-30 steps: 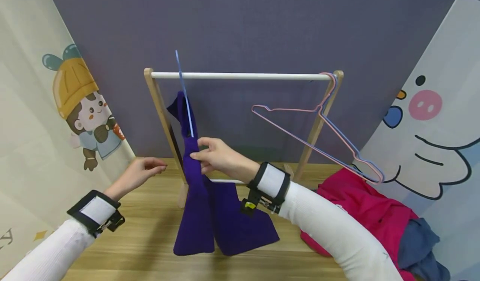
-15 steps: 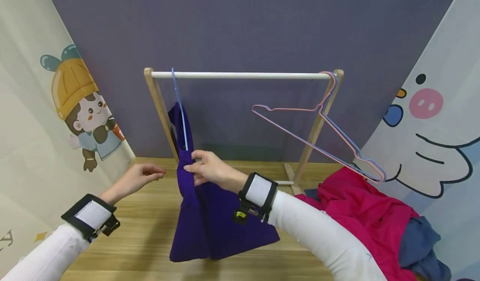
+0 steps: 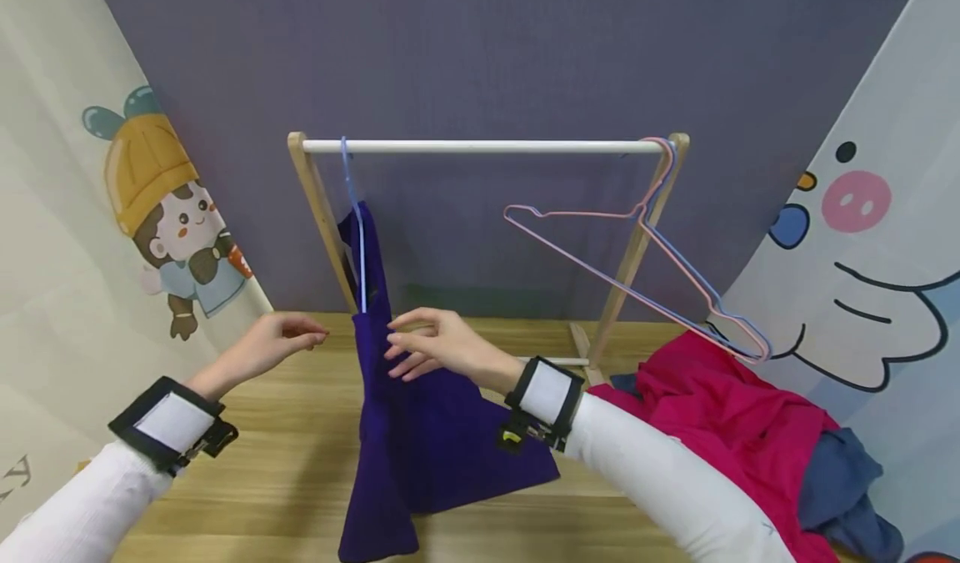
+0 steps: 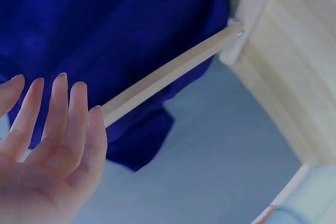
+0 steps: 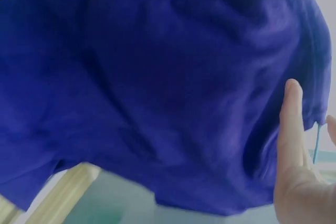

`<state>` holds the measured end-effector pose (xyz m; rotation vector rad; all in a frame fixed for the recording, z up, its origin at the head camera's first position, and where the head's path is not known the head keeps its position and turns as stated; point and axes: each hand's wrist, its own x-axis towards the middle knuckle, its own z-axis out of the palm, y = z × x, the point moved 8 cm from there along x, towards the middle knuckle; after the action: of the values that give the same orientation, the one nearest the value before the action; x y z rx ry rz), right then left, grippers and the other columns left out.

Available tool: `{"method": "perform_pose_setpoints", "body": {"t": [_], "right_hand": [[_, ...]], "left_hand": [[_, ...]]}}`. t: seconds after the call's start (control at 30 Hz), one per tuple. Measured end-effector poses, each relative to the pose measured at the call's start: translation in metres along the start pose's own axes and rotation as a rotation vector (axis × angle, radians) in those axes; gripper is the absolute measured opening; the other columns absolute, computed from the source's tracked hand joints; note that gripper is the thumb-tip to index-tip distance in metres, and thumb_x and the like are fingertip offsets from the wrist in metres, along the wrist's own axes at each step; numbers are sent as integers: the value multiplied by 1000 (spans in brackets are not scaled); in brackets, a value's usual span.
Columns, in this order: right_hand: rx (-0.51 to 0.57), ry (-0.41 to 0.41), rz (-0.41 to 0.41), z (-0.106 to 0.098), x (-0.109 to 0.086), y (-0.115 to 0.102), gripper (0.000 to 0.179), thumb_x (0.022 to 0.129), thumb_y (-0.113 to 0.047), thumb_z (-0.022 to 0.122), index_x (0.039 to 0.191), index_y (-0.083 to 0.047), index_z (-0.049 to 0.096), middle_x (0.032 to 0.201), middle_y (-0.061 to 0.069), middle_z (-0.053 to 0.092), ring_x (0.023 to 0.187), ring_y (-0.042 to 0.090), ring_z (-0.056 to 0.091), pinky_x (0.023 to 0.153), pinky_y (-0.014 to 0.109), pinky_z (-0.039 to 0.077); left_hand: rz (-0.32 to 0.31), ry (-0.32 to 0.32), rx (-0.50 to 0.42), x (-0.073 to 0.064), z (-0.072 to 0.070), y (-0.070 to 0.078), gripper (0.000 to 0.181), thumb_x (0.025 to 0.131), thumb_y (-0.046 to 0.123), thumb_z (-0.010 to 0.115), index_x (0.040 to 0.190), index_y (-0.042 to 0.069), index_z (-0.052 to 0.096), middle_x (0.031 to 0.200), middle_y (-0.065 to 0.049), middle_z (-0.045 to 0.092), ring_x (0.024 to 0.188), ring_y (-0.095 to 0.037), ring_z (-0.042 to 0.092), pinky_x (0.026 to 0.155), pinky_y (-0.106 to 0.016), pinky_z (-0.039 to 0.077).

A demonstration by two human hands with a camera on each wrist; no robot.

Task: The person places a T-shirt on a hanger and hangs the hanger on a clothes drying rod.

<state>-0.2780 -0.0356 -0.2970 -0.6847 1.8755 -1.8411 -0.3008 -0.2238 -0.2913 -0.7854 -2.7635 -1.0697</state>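
A purple shirt (image 3: 450, 442) hangs edge-on from a blue hanger (image 3: 362, 267), whose hook sits over the white rail (image 3: 480, 146) near its left end. My right hand (image 3: 446, 348) is just right of the shirt's upper part, thumb and fingers apart with nothing between them. In the right wrist view the cloth (image 5: 173, 87) fills most of the picture, beside the raised fingers. To the left of the shirt, my left hand (image 3: 270, 346) hovers with relaxed fingers and holds nothing. The left wrist view shows its fingers (image 4: 55, 116) spread, with the shirt beyond them.
A pink hanger (image 3: 570, 213) and a blue one hang together at the rail's right end. Wooden legs (image 3: 630, 267) support the rack on a wood-grain table (image 3: 262, 463). Red clothing (image 3: 720, 429) and blue-grey cloth (image 3: 840, 488) lie heaped at right.
The blue hanger with the shirt came down until its hook settled on the rail. My right hand let go of the shirt and opened; the left stayed nearly still.
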Motion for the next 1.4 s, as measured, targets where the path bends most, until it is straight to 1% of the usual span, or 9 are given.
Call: {"method": "perform_pose_setpoints", "body": {"t": [0.17, 0.33, 0.5, 0.6, 0.73, 0.93, 1.07, 1.2, 1.4], "right_hand": [[-66, 45, 14, -32, -17, 13, 33, 89, -10, 52, 117, 5, 46, 94, 27, 60, 72, 26, 65, 67, 39, 51], [-180, 86, 56, -69, -41, 31, 35, 90, -12, 51, 118, 8, 45, 94, 23, 62, 78, 31, 64, 68, 39, 51], [-356, 123, 78, -109, -70, 48, 37, 90, -14, 51, 117, 10, 45, 96, 21, 62, 83, 35, 62, 66, 38, 51], [-495, 136, 66, -134, -91, 60, 36, 89, -12, 52, 113, 13, 46, 90, 20, 63, 77, 32, 62, 61, 37, 51], [-698, 153, 56, -162, -119, 77, 29, 86, -7, 55, 106, 14, 51, 84, 18, 63, 72, 26, 62, 56, 31, 50], [-972, 149, 69, -186, -154, 96, 23, 78, -6, 63, 95, 8, 58, 85, 13, 62, 78, 23, 59, 60, 24, 45], [-1045, 136, 102, -196, -173, 106, 27, 75, -9, 67, 94, 6, 58, 81, 8, 60, 73, 18, 56, 59, 24, 44], [-1108, 122, 132, -202, -192, 116, 33, 71, -13, 72, 95, 4, 58, 83, 6, 58, 73, 19, 54, 61, 27, 44], [-1202, 90, 179, -204, -216, 137, 49, 61, -17, 79, 99, 4, 56, 84, 9, 54, 74, 20, 52, 65, 32, 45]], "left_hand": [[17, 29, 47, 3, -15, 27, 17, 88, 9, 53, 97, -2, 64, 88, -10, 65, 75, -7, 58, 63, -23, 46], [81, 85, 119, 7, -28, 71, 15, 88, 14, 55, 94, 5, 66, 86, -6, 65, 74, -12, 59, 63, -24, 46], [169, 192, 175, 13, -38, 114, 16, 88, 18, 55, 95, 8, 66, 87, -4, 66, 72, -14, 60, 60, -24, 45], [252, 244, 169, 19, -35, 141, 14, 87, 13, 56, 95, 6, 65, 86, -3, 65, 70, -13, 58, 60, -24, 45], [344, 221, 143, 29, -21, 174, 12, 85, 9, 58, 94, 6, 66, 85, -2, 65, 73, -11, 58, 64, -27, 45], [413, 98, 111, 47, 13, 215, 11, 85, 10, 58, 93, 6, 66, 85, -1, 64, 76, -9, 58, 68, -24, 45], [454, 13, 117, 56, 40, 241, 12, 86, 12, 58, 93, 6, 65, 83, 0, 62, 75, -8, 56, 68, -20, 44], [500, -34, 135, 61, 64, 264, 11, 85, 13, 58, 91, 7, 65, 82, 1, 61, 75, -8, 55, 68, -17, 42], [533, -110, 126, 61, 102, 278, 12, 85, 13, 58, 94, 7, 65, 84, 0, 62, 77, -8, 56, 67, -13, 41]]}}
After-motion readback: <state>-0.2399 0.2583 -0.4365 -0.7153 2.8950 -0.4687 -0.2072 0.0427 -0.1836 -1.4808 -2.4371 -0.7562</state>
